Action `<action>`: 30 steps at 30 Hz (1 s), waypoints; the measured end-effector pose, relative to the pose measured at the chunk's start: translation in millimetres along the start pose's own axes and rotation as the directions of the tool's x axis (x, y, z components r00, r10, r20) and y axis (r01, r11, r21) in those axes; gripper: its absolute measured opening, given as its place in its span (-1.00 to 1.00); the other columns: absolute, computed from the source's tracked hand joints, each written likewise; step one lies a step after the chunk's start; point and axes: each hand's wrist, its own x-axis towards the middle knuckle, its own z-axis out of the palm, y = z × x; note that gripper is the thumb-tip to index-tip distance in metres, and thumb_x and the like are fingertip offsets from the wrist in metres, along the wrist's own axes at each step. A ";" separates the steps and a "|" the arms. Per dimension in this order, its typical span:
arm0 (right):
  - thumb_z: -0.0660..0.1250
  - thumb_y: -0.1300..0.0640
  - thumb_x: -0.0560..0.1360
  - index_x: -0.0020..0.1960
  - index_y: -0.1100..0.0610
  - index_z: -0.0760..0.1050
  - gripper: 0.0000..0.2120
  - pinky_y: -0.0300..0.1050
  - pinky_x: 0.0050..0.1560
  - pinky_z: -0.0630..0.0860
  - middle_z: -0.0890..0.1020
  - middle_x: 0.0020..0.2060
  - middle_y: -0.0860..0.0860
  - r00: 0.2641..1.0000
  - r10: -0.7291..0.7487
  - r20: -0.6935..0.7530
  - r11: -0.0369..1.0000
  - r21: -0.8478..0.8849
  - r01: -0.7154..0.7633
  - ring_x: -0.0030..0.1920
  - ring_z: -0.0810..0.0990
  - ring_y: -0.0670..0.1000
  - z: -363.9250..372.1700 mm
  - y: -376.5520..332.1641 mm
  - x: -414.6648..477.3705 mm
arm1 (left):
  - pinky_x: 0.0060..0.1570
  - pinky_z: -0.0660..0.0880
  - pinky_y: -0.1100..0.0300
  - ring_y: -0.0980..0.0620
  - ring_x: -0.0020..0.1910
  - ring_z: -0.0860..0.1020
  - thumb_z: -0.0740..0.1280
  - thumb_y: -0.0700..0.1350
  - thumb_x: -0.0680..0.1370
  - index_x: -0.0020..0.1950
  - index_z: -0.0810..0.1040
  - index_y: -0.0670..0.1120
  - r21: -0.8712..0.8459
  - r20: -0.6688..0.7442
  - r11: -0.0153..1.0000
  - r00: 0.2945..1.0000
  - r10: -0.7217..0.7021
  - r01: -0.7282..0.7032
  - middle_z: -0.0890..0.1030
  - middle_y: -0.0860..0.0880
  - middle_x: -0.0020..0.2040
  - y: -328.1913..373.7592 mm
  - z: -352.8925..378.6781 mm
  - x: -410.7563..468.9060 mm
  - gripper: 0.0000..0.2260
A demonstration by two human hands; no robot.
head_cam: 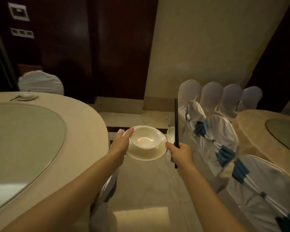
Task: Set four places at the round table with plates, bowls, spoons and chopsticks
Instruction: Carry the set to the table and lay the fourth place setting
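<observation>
My left hand (121, 143) holds a white plate (146, 154) by its left rim, thumb on top, over the floor. A white bowl (146, 137) sits on that plate. My right hand (180, 154) grips a pair of black chopsticks (176, 121), which point upward, together with a white spoon (170, 133) whose scoop rises beside them. The round table (84, 118) with its cream cloth lies to my left. On its far edge rests one set place (26, 97) with a plate, a bowl and dark chopsticks.
A glass turntable (23, 139) covers the table's middle. White-covered chairs with blue sashes (224, 131) stand in a row on the right, beside a second round table (261, 129). Another covered chair (40, 82) stands behind the left table. One chair (107, 190) is tucked under my left arm.
</observation>
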 end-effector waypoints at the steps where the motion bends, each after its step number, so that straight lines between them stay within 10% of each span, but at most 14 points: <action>1: 0.44 0.05 0.51 -0.16 0.23 0.59 -0.77 0.02 -0.25 0.48 0.58 -0.34 0.11 1.000 -0.007 0.030 1.000 -0.010 0.007 -0.32 0.53 0.08 10.1 -2.5 25.2 | -0.14 0.52 0.02 -0.09 -0.02 0.57 0.28 0.31 0.49 0.22 0.54 -0.03 -0.015 -0.022 1.000 1.000 -0.007 0.007 0.59 -0.08 0.05 -1.3 2.2 22.1 -0.51; 8: 0.45 0.01 0.50 -0.14 0.12 0.61 -0.83 0.06 -0.06 0.64 0.68 -0.19 0.10 0.978 -0.053 0.201 0.990 -0.116 0.077 -0.14 0.66 0.10 103.4 -29.6 195.4 | -0.16 0.49 0.06 -0.03 -0.07 0.57 0.28 0.26 0.53 0.05 0.56 -0.01 -0.059 -0.229 0.998 0.973 0.014 -0.028 0.60 -0.03 -0.03 -1.8 2.1 170.9 -0.64; 16: 0.44 0.00 0.48 -0.09 0.14 0.62 -0.80 -0.02 -0.21 0.60 0.69 -0.17 0.12 0.875 -0.058 0.481 0.980 -0.139 0.142 -0.12 0.67 0.14 233.2 -67.0 300.6 | 0.01 0.47 0.01 -0.05 0.07 0.55 0.25 0.33 0.49 0.29 0.51 -0.06 -0.053 -0.547 0.999 0.836 -0.033 0.005 0.57 -0.04 0.15 1.0 -53.1 261.2 -0.43; 30: 0.41 0.02 0.46 -0.13 0.34 0.53 -0.66 -0.02 -0.31 0.45 0.53 -0.34 0.11 0.339 -0.016 0.941 0.930 -0.110 0.350 -0.34 0.47 0.07 427.2 -53.5 357.5 | -0.05 0.43 0.09 0.02 0.10 0.54 0.24 0.33 0.49 0.23 0.53 0.06 -0.228 -0.930 0.974 0.293 -0.221 0.010 0.58 0.07 0.13 -53.4 -108.6 283.4 -0.54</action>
